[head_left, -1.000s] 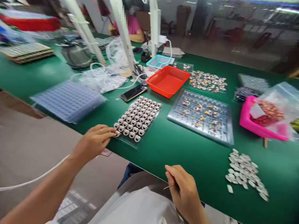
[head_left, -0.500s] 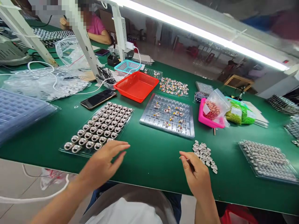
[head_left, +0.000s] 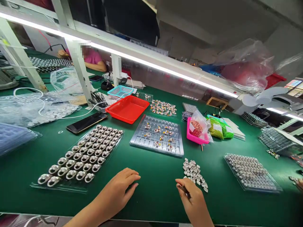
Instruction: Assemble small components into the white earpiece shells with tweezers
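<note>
left hand [head_left: 118, 192]: open, empty, flat on green table [head_left: 156, 176] | right hand [head_left: 194, 201]: pinching thin tool [head_left: 183, 188] | pile of small white parts [head_left: 194, 172]: just beside right hand

Left hand [head_left: 118, 192] resting flat on the green surface [head_left: 156, 186], fingers loose. Right hand [head_left: 193, 200] pinches a thin tool [head_left: 183, 188] just beside a pile of small white parts [head_left: 194, 174]. Tray of metal pieces [head_left: 82, 156] sits to the left.
</note>
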The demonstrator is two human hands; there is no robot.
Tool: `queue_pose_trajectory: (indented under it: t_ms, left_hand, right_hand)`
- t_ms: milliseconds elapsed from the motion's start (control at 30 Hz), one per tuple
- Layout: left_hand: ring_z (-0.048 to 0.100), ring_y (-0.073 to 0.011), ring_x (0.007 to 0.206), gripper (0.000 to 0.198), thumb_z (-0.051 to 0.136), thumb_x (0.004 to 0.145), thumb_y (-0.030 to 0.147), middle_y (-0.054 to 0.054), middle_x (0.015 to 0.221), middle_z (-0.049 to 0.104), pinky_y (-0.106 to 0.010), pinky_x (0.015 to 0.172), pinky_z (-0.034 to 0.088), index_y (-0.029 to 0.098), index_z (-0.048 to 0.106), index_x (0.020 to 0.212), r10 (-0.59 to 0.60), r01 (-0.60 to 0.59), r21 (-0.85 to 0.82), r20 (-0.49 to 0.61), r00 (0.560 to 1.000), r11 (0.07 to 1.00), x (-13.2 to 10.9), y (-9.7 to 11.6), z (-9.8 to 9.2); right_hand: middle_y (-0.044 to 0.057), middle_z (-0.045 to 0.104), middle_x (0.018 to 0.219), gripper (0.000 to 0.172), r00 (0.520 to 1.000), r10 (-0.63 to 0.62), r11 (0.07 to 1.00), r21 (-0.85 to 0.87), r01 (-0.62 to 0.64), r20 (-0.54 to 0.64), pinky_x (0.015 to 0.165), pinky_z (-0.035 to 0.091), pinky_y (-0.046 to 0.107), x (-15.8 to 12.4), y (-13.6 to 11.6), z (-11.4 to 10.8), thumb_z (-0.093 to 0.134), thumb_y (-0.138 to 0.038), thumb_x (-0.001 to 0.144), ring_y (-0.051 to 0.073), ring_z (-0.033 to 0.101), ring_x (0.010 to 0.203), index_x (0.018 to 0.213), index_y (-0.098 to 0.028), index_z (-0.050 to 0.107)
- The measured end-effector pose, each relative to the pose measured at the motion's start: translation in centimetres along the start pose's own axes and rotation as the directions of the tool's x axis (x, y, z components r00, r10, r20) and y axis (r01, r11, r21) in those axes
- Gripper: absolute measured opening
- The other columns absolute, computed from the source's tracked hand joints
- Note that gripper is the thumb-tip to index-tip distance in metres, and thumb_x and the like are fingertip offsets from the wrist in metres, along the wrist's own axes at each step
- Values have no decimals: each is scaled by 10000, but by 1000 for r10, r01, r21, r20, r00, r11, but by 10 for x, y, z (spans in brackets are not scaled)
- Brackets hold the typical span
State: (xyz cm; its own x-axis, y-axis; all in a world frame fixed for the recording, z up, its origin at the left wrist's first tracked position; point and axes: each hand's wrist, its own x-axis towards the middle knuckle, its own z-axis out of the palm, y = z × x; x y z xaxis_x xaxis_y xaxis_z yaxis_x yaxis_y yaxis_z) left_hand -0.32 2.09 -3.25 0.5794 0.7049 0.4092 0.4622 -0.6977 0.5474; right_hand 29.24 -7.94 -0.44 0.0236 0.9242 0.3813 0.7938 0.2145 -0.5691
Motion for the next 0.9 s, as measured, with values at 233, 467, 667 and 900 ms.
queue_pose_trajectory:
  t_ms: [233, 467, 667, 900]
  left_hand:
    - [719, -286, 1077, 255, 555, 933, 198, -107, 1148, 771, -422, 919, 623, 230, 750, 1094, -19, 16, 78, 40, 999, 997, 8, -7, 6]
    - [451, -408, 1450, 545, 565, 962, 510, -131, 1532, 547, -613, 1158, 420, 216, 622, 1417, -145, 119, 334, 52, 988, 935, 9, -40, 37]
    - [472, -379, 1442, 528, 540, 972, 533, -101, 1536, 548, -567, 1161, 425, 266, 620, 1420, -144, 127, 318, 29, 989, 939, 9, -37, 37]
    - [441, -362, 1467, 533, 526, 977, 547, -84, 1559, 523, -547, 1180, 402, 292, 597, 1439, -195, 174, 317, 36, 980, 932, 10, -26, 29]
  right_hand:
    - [69, 757, 1053, 249, 993, 106, 988, -119, -100, 46, 770, 613, 290, 6, 24, -21, 534, -343, 997, 203, 744, 906, 1166, -232, 680]
    - [129, 696, 1100, 265, 945, 325, 841, -450, -302, -28, 968, 526, 375, 77, 122, -77, 443, -164, 1002, 227, 688, 1041, 1101, -139, 688]
    - [85, 669, 1225, 272, 949, 311, 799, -557, -227, 59, 913, 580, 440, 116, 169, -59, 637, -344, 986, 223, 674, 1057, 1194, -169, 647]
    - [89, 666, 1244, 257, 955, 265, 799, -584, -141, 133, 958, 560, 461, 120, 193, -41, 631, -339, 989, 235, 660, 1108, 1183, -172, 656]
